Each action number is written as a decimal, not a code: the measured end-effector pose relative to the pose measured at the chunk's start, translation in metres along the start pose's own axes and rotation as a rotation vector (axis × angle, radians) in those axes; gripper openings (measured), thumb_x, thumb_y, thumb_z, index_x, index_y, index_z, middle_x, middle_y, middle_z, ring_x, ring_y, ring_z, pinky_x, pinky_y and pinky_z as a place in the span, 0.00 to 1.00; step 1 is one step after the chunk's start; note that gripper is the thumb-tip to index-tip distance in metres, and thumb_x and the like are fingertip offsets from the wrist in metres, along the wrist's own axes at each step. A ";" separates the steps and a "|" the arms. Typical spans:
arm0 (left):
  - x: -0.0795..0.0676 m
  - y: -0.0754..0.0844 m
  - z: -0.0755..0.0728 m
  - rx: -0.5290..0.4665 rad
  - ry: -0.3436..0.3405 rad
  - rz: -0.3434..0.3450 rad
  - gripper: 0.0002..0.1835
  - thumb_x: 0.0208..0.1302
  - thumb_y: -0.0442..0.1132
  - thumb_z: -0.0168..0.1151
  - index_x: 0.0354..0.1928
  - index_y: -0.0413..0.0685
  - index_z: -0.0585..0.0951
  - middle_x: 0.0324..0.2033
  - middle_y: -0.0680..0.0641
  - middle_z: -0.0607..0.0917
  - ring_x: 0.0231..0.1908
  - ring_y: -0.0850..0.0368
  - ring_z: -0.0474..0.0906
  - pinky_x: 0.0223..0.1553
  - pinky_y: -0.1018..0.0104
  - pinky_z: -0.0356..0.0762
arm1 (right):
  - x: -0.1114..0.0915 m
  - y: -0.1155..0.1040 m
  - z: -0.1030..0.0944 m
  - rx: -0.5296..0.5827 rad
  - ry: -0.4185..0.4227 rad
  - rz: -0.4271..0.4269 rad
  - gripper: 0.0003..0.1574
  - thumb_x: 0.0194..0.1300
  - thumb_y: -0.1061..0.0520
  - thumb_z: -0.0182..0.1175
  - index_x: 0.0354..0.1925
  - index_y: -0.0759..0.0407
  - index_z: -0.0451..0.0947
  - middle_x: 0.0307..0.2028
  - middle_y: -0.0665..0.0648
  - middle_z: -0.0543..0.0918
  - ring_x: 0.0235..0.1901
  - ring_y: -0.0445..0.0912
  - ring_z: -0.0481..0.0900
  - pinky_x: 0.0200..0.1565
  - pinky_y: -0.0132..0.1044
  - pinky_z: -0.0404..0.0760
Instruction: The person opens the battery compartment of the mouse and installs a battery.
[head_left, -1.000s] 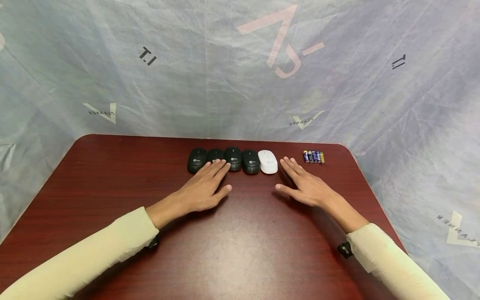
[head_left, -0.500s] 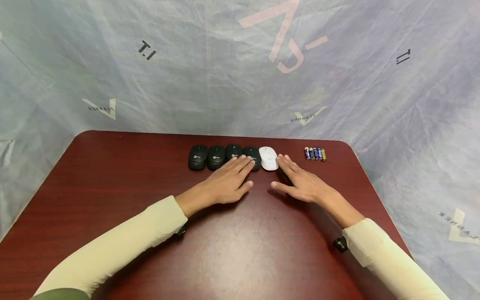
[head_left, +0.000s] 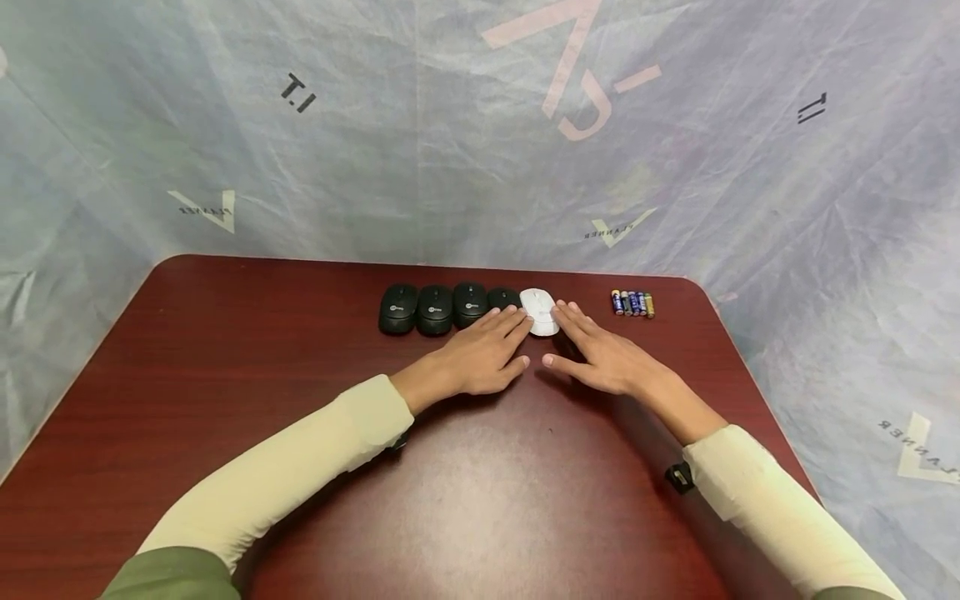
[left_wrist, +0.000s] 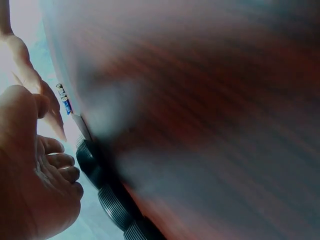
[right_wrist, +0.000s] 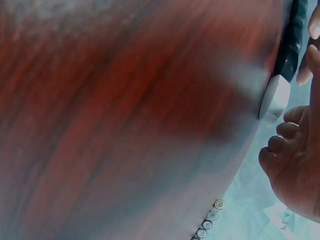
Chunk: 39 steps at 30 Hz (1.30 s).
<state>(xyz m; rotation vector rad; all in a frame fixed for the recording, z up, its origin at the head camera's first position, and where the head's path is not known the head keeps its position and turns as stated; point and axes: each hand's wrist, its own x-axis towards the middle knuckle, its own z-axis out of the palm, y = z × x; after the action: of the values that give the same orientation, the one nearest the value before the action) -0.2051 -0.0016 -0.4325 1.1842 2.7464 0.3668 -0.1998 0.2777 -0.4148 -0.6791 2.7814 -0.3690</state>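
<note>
On the dark red table (head_left: 225,350) a row of mice lies near the far edge: three black mice (head_left: 435,309) fully in view, a fourth black mouse (head_left: 502,297) and a white mouse (head_left: 542,308). My left hand (head_left: 491,350) lies flat with straight fingers over the fourth black mouse, its fingertips at the white mouse's left side. My right hand (head_left: 600,354) also lies flat, fingers straight, fingertips at the white mouse's right side. In the right wrist view the white mouse (right_wrist: 275,97) sits just beyond my fingers (right_wrist: 285,145). Neither hand holds anything.
Several small batteries (head_left: 633,302) lie side by side to the right of the mice, near the table's far right corner; they also show as batteries (right_wrist: 207,225) in the right wrist view. A crinkled pale sheet (head_left: 450,125) hangs behind and around the table.
My left hand slid right along the row, from the second and third black mice to the fourth black and the white one. My right hand edged left to the white mouse.
</note>
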 end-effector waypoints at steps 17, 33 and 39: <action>0.010 0.015 -0.010 0.075 -0.054 -0.062 0.41 0.92 0.58 0.43 0.92 0.41 0.52 0.92 0.41 0.51 0.93 0.47 0.38 0.95 0.52 0.34 | 0.012 0.000 -0.008 -0.012 -0.017 -0.017 0.62 0.83 0.21 0.52 0.94 0.47 0.41 0.94 0.60 0.43 0.93 0.59 0.45 0.89 0.65 0.59; 0.020 0.008 0.009 -0.004 -0.082 -0.024 0.42 0.90 0.60 0.44 0.92 0.44 0.52 0.93 0.43 0.49 0.93 0.50 0.36 0.95 0.55 0.30 | 0.001 -0.002 -0.005 0.006 -0.082 -0.002 0.60 0.86 0.23 0.49 0.94 0.50 0.38 0.93 0.61 0.41 0.93 0.58 0.46 0.88 0.65 0.62; 0.015 0.017 0.006 0.047 -0.077 -0.003 0.41 0.90 0.58 0.45 0.92 0.43 0.53 0.92 0.42 0.52 0.93 0.48 0.41 0.95 0.54 0.36 | -0.009 -0.004 -0.006 0.012 -0.092 0.005 0.57 0.88 0.26 0.48 0.94 0.50 0.39 0.94 0.60 0.41 0.93 0.59 0.46 0.88 0.67 0.61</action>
<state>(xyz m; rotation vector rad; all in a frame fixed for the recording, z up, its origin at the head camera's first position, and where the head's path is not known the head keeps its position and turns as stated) -0.2019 0.0215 -0.4343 1.1790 2.7047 0.2514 -0.1920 0.2793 -0.4065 -0.6684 2.6921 -0.3444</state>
